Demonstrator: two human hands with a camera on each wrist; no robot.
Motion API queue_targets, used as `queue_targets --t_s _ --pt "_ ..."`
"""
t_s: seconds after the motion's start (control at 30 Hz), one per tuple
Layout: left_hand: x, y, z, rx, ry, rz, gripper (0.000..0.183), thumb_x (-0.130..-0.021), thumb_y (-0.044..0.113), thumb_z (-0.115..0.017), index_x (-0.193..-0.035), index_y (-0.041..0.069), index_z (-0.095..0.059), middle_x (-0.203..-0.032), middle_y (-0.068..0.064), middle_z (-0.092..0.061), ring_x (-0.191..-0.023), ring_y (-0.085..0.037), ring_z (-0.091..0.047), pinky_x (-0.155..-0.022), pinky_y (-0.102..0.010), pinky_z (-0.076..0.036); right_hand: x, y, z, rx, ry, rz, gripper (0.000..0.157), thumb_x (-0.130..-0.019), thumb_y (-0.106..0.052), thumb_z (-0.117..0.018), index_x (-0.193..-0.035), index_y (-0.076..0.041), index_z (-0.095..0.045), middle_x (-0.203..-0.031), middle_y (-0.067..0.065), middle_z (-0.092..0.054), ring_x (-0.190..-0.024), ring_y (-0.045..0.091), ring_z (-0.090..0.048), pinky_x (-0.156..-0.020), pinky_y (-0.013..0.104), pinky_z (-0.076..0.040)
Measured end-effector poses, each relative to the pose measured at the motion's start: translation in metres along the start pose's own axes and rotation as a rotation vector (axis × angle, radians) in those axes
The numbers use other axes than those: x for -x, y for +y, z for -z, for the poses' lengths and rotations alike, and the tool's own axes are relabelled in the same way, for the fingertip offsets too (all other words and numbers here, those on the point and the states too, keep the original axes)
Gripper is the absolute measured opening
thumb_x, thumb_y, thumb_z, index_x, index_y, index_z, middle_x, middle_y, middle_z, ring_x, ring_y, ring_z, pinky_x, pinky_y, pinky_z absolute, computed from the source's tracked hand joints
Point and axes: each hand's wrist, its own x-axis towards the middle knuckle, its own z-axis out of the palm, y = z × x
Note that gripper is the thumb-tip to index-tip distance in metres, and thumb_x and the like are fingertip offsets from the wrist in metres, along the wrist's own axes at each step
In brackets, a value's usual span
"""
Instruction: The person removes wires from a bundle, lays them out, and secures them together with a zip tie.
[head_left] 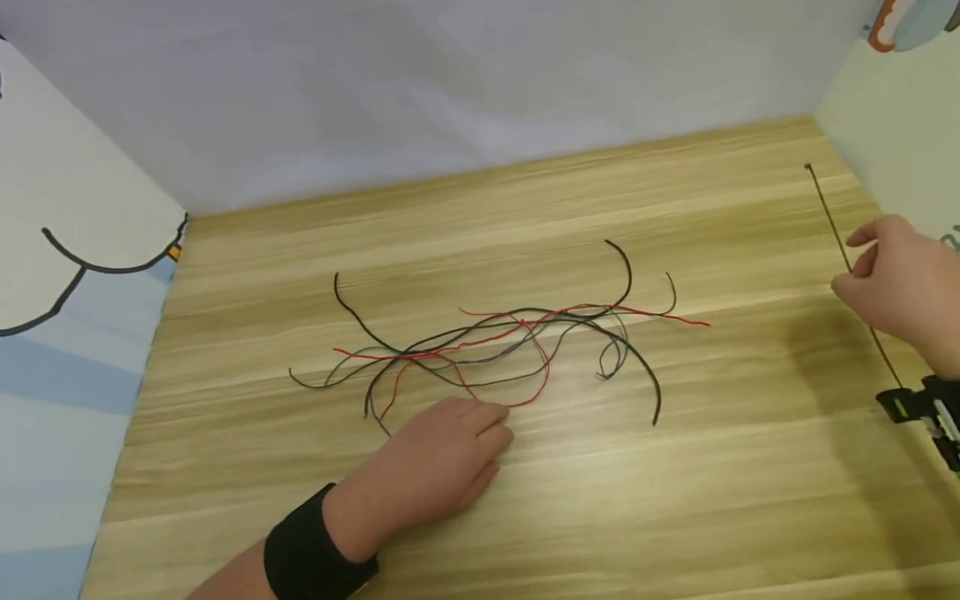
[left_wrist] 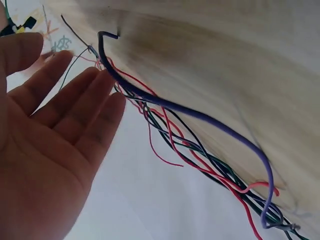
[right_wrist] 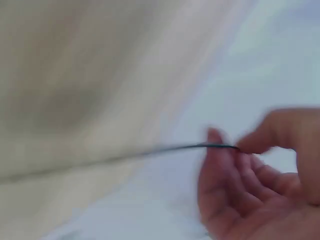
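Observation:
A loose bundle of thin wires, black, red, dark green and bluish, lies across the middle of the table. Among them are a black wire (head_left: 651, 379) with a bent end and a red wire (head_left: 542, 379) that loops toward the near side. My left hand (head_left: 450, 450) is beside this loop, its fingertips at the red strand; in the left wrist view its fingers (left_wrist: 85, 100) are extended and nothing is gripped. Far to the right, my right hand (head_left: 896, 279) pinches a separate thin dark wire (head_left: 831, 217) between thumb and fingertips. That wire (right_wrist: 125, 156) runs nearly straight.
The wood-grain table (head_left: 712, 508) meets a pale grey wall (head_left: 450, 100) at the back. Printed panels stand at the left (head_left: 67, 417) and right sides. A black band (head_left: 307, 542) wraps the left wrist, and a black camera mount (head_left: 933, 412) sits at the right wrist.

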Motion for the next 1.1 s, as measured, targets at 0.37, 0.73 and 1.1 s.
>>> queue_targets --t_s 0.37,0.73,1.1 --pt "-0.003 0.007 0.027 0.347 0.298 0.027 0.055 -0.094 0.036 -0.056 -0.140 0.008 -0.043 -0.123 -0.002 -0.063 -0.110 -0.013 -0.057 -0.093 -0.039 -0.049 0.095 -0.186 0.008 -0.123 0.546 1.144 0.031 -0.088 -0.007 -0.044 -0.081 0.003 -0.072 -0.073 0.011 -0.064 -0.061 0.024 -0.058 -0.049 0.040 -0.051" --pt "0.003 0.026 0.053 0.833 0.749 -0.385 0.023 -0.098 0.018 -0.051 -0.096 -0.001 -0.064 -0.077 -0.009 -0.068 -0.069 -0.009 -0.061 -0.063 -0.021 -0.054 0.109 -0.219 -0.036 -0.038 0.494 1.338 0.030 -0.097 -0.001 -0.041 -0.084 0.001 -0.068 -0.076 0.007 -0.061 -0.066 0.023 -0.057 -0.057 0.035 -0.051" --pt "0.031 0.001 0.070 0.920 0.986 -0.514 0.022 -0.096 0.005 -0.052 -0.083 -0.012 -0.057 -0.086 -0.024 -0.063 -0.073 -0.030 -0.064 -0.062 -0.034 -0.055 0.092 -0.214 -0.045 -0.183 0.562 1.191 0.032 -0.099 -0.006 -0.042 -0.086 0.004 -0.070 -0.077 0.011 -0.071 -0.063 0.024 -0.065 -0.049 0.039 -0.057"
